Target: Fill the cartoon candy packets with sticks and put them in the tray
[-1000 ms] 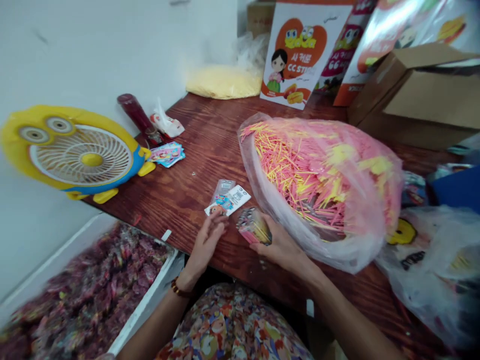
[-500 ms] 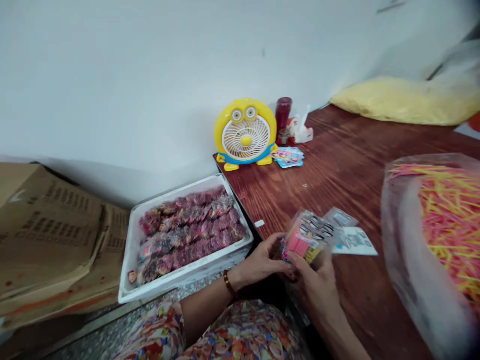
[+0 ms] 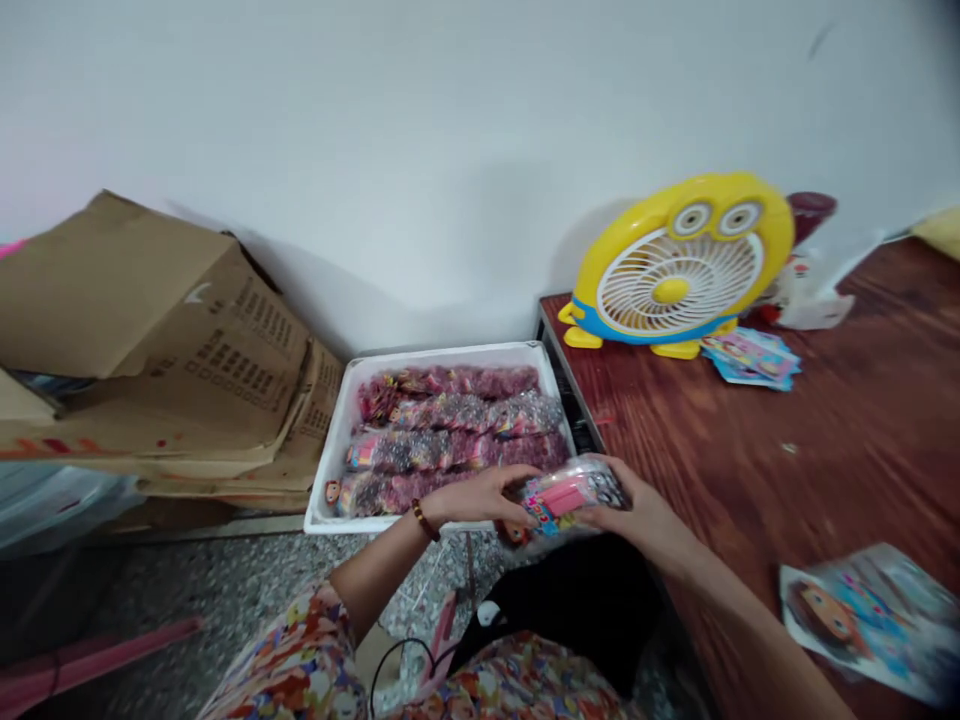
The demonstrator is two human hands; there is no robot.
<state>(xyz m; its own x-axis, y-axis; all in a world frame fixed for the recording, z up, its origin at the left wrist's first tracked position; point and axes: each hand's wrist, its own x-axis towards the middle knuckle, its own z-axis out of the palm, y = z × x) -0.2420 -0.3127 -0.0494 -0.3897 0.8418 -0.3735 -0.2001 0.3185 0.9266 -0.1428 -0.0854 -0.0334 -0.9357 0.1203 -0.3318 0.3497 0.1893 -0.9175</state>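
Observation:
Both my hands hold one filled clear packet of pink sticks (image 3: 568, 496) near the table's left edge. My left hand (image 3: 480, 497) grips its left end, and a brown bead bracelet sits on that wrist. My right hand (image 3: 646, 510) grips its right end. Just beyond the packet, on the floor, a white tray (image 3: 335, 448) holds rows of similar filled packets (image 3: 450, 430).
A yellow cartoon desk fan (image 3: 679, 265) stands on the brown wooden table (image 3: 862, 440), with loose printed packets (image 3: 752, 356) beside it and a dark red cup (image 3: 812, 208) behind. More printed wrappers (image 3: 870, 615) lie at the lower right. Flattened cardboard boxes (image 3: 165, 340) lean against the wall at left.
My view has swung left, off the big bag of sticks and onto the floor tray. Both hands have carried the packet left, from over the table toward the tray.

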